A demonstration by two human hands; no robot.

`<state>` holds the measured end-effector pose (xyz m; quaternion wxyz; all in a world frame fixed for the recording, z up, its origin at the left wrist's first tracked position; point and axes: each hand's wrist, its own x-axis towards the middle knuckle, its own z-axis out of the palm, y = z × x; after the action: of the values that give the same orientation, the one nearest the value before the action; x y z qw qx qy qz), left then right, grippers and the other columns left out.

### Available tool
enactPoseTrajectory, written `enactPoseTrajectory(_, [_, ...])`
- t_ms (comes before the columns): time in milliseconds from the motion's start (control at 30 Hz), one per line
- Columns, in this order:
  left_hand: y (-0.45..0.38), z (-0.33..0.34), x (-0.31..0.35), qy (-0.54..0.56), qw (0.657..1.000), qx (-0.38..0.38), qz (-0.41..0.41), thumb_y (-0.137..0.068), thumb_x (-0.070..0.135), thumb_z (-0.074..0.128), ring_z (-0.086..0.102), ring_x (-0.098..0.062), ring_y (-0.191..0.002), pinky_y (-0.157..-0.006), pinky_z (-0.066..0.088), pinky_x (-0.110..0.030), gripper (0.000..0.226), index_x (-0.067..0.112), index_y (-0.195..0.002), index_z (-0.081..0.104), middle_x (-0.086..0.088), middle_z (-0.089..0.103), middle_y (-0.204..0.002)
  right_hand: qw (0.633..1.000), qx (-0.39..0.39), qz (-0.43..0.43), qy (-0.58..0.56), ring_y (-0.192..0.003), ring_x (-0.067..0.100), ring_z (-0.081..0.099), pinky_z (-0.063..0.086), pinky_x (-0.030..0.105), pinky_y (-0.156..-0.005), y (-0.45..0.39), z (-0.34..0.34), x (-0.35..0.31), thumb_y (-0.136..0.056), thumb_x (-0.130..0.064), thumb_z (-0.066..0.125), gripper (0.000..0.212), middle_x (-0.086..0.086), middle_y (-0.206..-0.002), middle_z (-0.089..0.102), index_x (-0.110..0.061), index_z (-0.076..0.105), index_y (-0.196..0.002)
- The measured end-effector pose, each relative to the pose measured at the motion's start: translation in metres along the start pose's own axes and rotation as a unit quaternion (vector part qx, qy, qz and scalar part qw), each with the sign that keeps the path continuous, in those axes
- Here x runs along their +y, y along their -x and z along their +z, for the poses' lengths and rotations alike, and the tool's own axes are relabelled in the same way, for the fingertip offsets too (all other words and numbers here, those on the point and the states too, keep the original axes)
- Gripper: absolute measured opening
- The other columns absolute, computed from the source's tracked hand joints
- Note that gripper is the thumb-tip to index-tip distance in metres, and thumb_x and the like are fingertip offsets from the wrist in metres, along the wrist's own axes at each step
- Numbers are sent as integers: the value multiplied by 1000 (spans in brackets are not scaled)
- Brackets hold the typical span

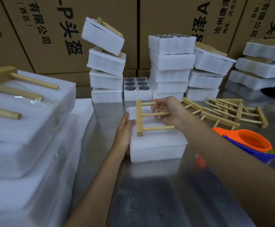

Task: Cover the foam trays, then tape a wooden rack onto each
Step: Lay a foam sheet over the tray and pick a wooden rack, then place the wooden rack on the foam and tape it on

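Note:
A covered white foam tray (158, 145) lies on the steel table in front of me. On top of it sits a wooden rack (140, 117) with three dowels pointing right. My right hand (167, 110) grips the rack's upper dowels, fingers curled round them. My left hand (125, 126) rests flat against the tray's left side, thumb on the lid's top edge. An uncovered foam tray (137, 94) with several dark round holes stands farther back. An orange and blue tape dispenser (251, 145) lies at the right, under my right forearm.
A pile of loose wooden racks (228, 112) lies at the right. Stacks of foam trays (169, 66), some with racks on top, stand behind; one leaning stack (106, 63) is at the back left. Big foam packs with racks (18, 112) fill the left. Cardboard boxes (51, 30) wall the back.

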<state>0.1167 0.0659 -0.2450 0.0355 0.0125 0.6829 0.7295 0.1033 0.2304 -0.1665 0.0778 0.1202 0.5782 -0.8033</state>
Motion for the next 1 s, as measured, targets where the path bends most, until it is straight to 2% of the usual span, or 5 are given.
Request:
enactPoseTrajectory(200, [-1, 0, -1, 13, 1000, 15, 9, -99, 20, 50, 59, -13, -121, -100, 50, -30, 49, 28, -148, 48, 5, 56, -143, 953, 117, -66, 273, -43, 14, 48, 35, 20, -38, -17, 2, 10, -95, -19, 49, 13, 6, -68, 64, -9, 58, -92])
enactPoseTrajectory(367, [-2, 0, -3, 25, 1000, 18, 7, -100, 18, 49, 57, -15, -125, -108, 45, -36, 50, 25, -149, 46, 3, 55, -145, 850, 205, -219, 432, -107, 21, 52, 45, 31, -84, -20, -14, 28, -90, -43, 65, 36, 6, -113, 52, -15, 56, -111])
enactPoseTrajectory(500, [-6, -1, -6, 37, 999, 1, 7, -99, 16, 45, 63, -24, -118, -91, 53, -30, 44, 19, -143, 51, -4, 64, -133, 914, 203, -141, 322, -119, 23, 54, 45, 39, -102, -6, -29, 21, -90, -61, 54, 49, 2, -129, 56, -23, 58, -120])
enactPoseTrajectory(600, [-10, 4, -9, 85, 996, -12, -15, -100, 19, 43, 55, -33, -128, -107, 45, -46, 46, 13, -146, 45, -14, 56, -142, 984, 91, -19, 151, -86, 15, 72, 59, 28, -73, 9, -37, 36, -97, -51, 52, 32, 0, -107, 69, -27, 64, -114])
enactPoseTrajectory(1000, [18, 9, -11, 212, 974, -43, -69, -100, 32, 43, 65, -33, -110, -100, 50, -48, 37, 22, -133, 59, -11, 71, -117, 999, 39, 16, 19, -88, 29, 73, 59, 38, -80, 35, -55, 66, -95, -34, 58, 37, 14, -106, 74, -9, 68, -121])
